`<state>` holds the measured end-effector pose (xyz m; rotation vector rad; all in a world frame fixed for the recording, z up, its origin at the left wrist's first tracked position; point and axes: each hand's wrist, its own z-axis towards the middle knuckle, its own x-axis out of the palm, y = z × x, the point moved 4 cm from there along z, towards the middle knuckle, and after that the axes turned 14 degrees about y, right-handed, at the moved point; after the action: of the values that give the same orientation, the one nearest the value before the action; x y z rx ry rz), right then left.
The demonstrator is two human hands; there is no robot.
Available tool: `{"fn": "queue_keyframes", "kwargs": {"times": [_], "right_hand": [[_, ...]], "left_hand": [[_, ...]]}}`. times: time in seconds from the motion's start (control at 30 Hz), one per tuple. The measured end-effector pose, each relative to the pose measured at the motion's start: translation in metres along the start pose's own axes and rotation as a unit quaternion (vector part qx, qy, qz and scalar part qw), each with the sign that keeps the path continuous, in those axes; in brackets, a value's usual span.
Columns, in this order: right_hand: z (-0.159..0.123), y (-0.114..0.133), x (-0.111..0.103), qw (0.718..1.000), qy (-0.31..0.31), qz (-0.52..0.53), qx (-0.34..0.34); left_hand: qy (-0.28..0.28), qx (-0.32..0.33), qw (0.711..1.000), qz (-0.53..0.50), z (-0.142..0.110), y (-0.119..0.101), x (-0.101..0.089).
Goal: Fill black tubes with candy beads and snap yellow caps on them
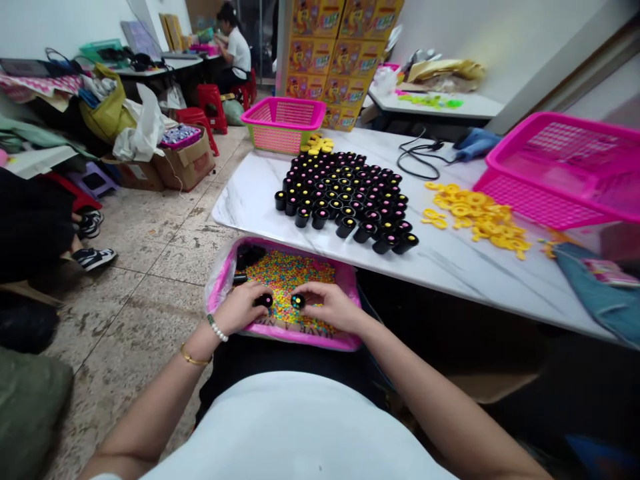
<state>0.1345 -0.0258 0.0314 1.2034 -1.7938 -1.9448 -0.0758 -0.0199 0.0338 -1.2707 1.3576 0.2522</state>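
Observation:
On my lap rests a pink tray (pixel 345 341) lined with plastic and filled with small multicoloured beads (pixel 290 273). My left hand (pixel 244 307) is closed round a small black cup (pixel 263 301) over the beads. My right hand (pixel 330 305) grips another small black cup (pixel 298 301), with coloured beads showing in its mouth. The two cups sit side by side, almost touching. Several empty black cups (pixel 249 257) lie in the tray's far left corner. A dense cluster of filled black cups (pixel 345 193) stands on the white marble table (pixel 450 267) ahead.
Yellow plastic rings (pixel 475 215) lie scattered right of the cluster. Pink baskets stand at the table's back (pixel 283 122) and right (pixel 560 170). A black cable (pixel 417 160) runs to a blue tool (pixel 475 143). Another person (pixel 233 47) sits far back. Boxes and bags crowd the floor left.

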Motion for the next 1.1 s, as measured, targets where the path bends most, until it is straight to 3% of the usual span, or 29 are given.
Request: {"fn": "queue_keyframes", "kwargs": {"times": [0.07,0.13,0.27,0.4,0.5,0.6,0.67,0.8,0.93,1.1], "right_hand": [[-0.011,0.000,-0.003,0.996,-0.017,0.088,-0.001],[-0.016,0.002,-0.005,0.995,-0.027,0.093,-0.009],[-0.012,0.010,-0.015,0.992,-0.046,-0.104,-0.046],[0.008,0.003,-0.006,0.939,0.054,-0.340,-0.026],[0.022,-0.006,0.010,0.913,0.107,-0.393,-0.001],[0.027,-0.006,0.020,0.917,0.134,-0.376,-0.020],[0.023,-0.002,0.018,0.938,0.129,-0.319,-0.042],[0.003,0.002,-0.002,0.997,0.010,-0.071,-0.042],[-0.022,-0.005,-0.011,0.989,-0.078,0.123,-0.008],[-0.044,-0.004,-0.020,0.986,-0.139,0.093,0.014]], "left_hand": [[0.011,0.018,1.000,-0.008,-0.001,-0.006,0.000],[0.018,0.023,1.000,-0.010,0.001,-0.009,0.001],[0.019,-0.006,1.000,0.003,0.006,-0.008,0.004],[0.020,-0.039,0.999,0.024,0.008,-0.005,0.005],[0.033,-0.046,0.998,0.032,0.009,-0.004,0.006],[0.043,-0.051,0.997,0.031,0.008,-0.003,0.006],[0.043,-0.052,0.997,0.027,0.007,-0.002,0.006],[0.036,-0.047,0.998,0.017,0.004,-0.001,0.005],[0.038,-0.034,0.999,0.012,0.004,-0.004,0.005],[0.054,-0.027,0.998,0.009,0.006,-0.006,0.005]]}}
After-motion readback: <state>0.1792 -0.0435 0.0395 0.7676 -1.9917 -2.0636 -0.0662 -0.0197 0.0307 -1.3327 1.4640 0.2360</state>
